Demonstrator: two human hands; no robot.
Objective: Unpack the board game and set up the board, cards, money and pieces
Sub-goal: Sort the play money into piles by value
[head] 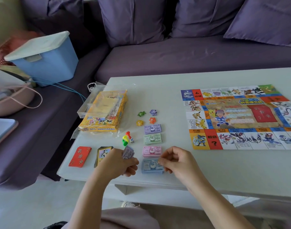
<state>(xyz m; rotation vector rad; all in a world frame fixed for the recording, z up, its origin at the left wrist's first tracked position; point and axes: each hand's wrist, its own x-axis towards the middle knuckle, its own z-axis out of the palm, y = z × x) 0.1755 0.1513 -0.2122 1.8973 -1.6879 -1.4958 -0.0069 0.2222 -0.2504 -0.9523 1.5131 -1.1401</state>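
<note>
Head view: my left hand [118,162] clamps a thin wad of grey-purple notes [128,154] over the table [207,176], close to its near edge. They're paper, so probably light, floppy and slippery in a stack; I'd grip across the middle, not a corner. My right hand [176,161] is curled, fingertips at the right end of the blue stack [150,166] — can't tell if it pinches a note. Hands apart. Pink stack [151,151] sits just beyond the blue one. Board [240,116] lies flat toward the right edge — red cards [79,156] at the near left corner.
</note>
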